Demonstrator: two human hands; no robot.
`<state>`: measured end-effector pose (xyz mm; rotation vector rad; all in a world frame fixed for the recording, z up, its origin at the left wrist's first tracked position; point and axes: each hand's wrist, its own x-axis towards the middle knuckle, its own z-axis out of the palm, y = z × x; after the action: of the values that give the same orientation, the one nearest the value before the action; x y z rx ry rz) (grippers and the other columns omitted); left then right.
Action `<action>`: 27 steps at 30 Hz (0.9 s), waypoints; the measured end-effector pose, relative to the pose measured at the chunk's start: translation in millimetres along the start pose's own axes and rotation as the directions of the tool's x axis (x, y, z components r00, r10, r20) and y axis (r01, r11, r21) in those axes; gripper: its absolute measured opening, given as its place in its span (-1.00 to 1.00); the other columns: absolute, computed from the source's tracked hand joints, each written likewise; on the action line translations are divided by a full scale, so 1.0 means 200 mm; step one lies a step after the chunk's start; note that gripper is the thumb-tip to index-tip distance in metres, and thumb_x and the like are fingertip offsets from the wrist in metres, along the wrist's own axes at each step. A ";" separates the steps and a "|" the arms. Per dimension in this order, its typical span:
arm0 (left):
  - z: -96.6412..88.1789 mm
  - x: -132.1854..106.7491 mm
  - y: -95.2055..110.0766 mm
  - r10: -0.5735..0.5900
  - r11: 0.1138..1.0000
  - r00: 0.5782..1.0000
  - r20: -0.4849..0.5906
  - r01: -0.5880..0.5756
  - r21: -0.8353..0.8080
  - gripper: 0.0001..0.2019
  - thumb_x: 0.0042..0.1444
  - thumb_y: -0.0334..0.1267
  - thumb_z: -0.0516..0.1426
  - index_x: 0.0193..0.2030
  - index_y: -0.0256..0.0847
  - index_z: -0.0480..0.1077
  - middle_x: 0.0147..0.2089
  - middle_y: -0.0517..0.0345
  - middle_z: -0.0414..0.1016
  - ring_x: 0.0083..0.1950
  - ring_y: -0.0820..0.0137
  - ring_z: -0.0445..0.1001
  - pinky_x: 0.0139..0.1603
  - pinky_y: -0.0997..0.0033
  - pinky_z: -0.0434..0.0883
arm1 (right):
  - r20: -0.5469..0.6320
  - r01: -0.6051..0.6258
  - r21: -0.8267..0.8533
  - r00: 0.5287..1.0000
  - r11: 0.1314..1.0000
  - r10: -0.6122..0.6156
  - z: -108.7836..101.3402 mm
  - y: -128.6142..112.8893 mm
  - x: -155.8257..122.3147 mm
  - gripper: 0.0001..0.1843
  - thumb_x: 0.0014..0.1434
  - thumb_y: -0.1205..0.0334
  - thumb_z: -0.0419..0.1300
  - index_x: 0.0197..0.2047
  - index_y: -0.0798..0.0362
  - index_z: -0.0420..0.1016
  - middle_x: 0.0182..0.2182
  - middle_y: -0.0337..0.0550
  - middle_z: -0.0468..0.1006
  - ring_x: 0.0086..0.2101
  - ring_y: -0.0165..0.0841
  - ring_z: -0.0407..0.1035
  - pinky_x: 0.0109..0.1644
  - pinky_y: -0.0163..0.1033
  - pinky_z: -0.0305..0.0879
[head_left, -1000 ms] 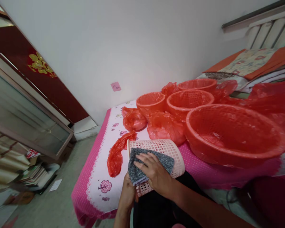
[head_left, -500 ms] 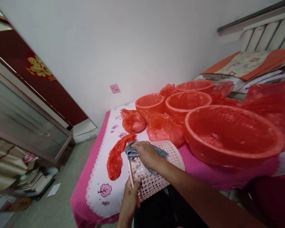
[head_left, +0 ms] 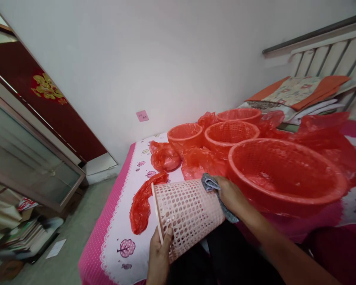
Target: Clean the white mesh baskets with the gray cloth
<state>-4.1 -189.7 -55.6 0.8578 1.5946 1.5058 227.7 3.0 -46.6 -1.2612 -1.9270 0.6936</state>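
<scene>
A pale pink perforated plastic basket (head_left: 186, 209) lies on its side above my lap. My left hand (head_left: 160, 253) grips its rim at the open end, thumb on the outer wall. At the far end, near the basket's base, my right hand (head_left: 228, 194) presses a grey cloth (head_left: 210, 183) against the wall, part of the cloth hanging below the hand. To the left of the basket, a crumpled red plastic bag (head_left: 142, 209) rests on the white bedcover. Close to my right hand stands a big red basket (head_left: 234, 186) with a red bag over it.
More bag-covered red baskets (head_left: 185, 132) stand behind, among bunched red bags (head_left: 164, 156). The bed (head_left: 91, 253) has a pink edge. Folded bedding (head_left: 302, 93) is stacked at right, near a radiator (head_left: 329, 59). A glass-paned door (head_left: 32, 146) stands left.
My right hand has slid the cloth from the rim end across to the basket's base end. My left hand keeps its hold on the rim. The view has shifted slightly.
</scene>
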 end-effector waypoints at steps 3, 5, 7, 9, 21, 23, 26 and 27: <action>-0.05 0.01 0.12 0.182 0.948 0.982 0.047 -0.188 0.256 -0.45 0.26 0.10 0.25 0.23 -0.23 0.61 0.27 -0.20 0.67 0.38 -0.04 0.56 0.38 0.00 0.51 | -0.110 0.110 0.113 0.989 0.987 -0.098 0.00 0.05 -0.09 -0.48 0.23 0.38 0.05 0.18 0.07 0.63 0.11 0.13 0.70 0.13 -0.06 0.58 0.26 0.03 0.42; -0.06 0.01 0.21 0.274 0.847 0.935 0.225 -0.346 0.404 -0.55 0.29 -0.06 0.19 0.24 -0.14 0.63 0.25 -0.12 0.69 0.33 0.04 0.61 0.35 0.09 0.53 | -0.176 0.159 0.206 0.977 0.966 -0.123 0.01 0.06 -0.14 -0.49 0.23 0.34 0.04 0.15 0.03 0.64 0.07 0.07 0.73 0.10 -0.08 0.60 0.25 0.03 0.46; -0.03 0.01 0.29 0.249 0.701 0.863 0.440 -0.474 0.533 -0.51 0.28 -0.26 0.12 0.32 -0.02 0.58 0.23 -0.03 0.71 0.26 0.12 0.66 0.33 0.16 0.52 | -0.217 0.165 0.276 0.970 0.947 -0.106 0.02 0.07 -0.17 -0.53 0.20 0.29 0.08 0.09 0.00 0.67 -0.02 0.02 0.76 0.02 -0.07 0.64 0.17 0.01 0.53; 0.04 0.02 0.33 0.125 0.551 0.824 0.552 -0.520 0.652 -0.36 0.22 -0.43 0.05 0.40 0.06 0.51 0.17 0.00 0.75 0.15 0.14 0.71 0.25 0.20 0.55 | -0.249 0.136 0.314 0.967 0.940 -0.056 0.03 0.08 -0.20 -0.57 0.17 0.24 0.11 0.04 -0.01 0.69 -0.10 -0.01 0.78 -0.06 -0.05 0.66 0.10 0.00 0.57; 0.19 0.03 0.24 0.067 0.393 0.758 0.649 -0.618 0.681 -0.50 0.29 -0.14 0.29 0.37 0.00 0.52 0.14 -0.11 0.74 0.13 0.00 0.70 0.21 0.04 0.57 | -0.271 0.086 0.314 0.963 0.946 0.003 -0.12 -0.01 -0.28 -0.54 0.17 0.20 0.12 0.08 0.02 0.66 -0.03 0.02 0.77 0.00 -0.03 0.66 0.13 -0.01 0.56; 0.07 0.12 0.24 0.352 0.528 0.814 0.462 -0.580 0.621 -0.51 0.30 0.00 0.28 0.34 0.00 0.53 0.31 -0.11 0.64 0.31 0.00 0.59 0.36 -0.03 0.49 | -0.252 0.100 0.301 0.968 0.948 -0.022 -0.15 -0.04 -0.29 -0.54 0.20 0.21 0.10 0.10 0.00 0.64 -0.03 -0.02 0.77 -0.01 -0.06 0.66 0.11 -0.05 0.56; -0.12 0.36 0.24 0.507 0.669 0.862 -0.012 -0.384 0.637 -0.48 0.30 0.01 0.24 0.34 -0.10 0.49 0.44 -0.17 0.51 0.48 -0.01 0.43 0.53 -0.13 0.30 | -0.254 0.149 0.275 0.964 0.950 -0.077 -0.18 -0.06 -0.29 -0.59 0.23 0.24 0.09 0.06 -0.04 0.64 -0.08 -0.07 0.76 -0.05 -0.10 0.66 0.07 -0.09 0.56; -0.16 0.45 0.24 0.474 0.721 0.870 -0.136 -0.295 0.627 -0.39 0.22 0.01 0.30 0.37 -0.16 0.45 0.47 -0.24 0.47 0.49 -0.06 0.40 0.55 -0.15 0.27 | -0.263 0.168 0.257 0.960 0.952 -0.099 -0.19 -0.06 -0.29 -0.61 0.24 0.25 0.09 0.03 -0.05 0.64 -0.10 -0.08 0.75 -0.06 -0.10 0.65 0.06 -0.10 0.55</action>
<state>-77.7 -122.9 -15.1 1.4537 2.2795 1.4690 267.4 -53.8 -31.0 -0.9814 -1.6302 0.6744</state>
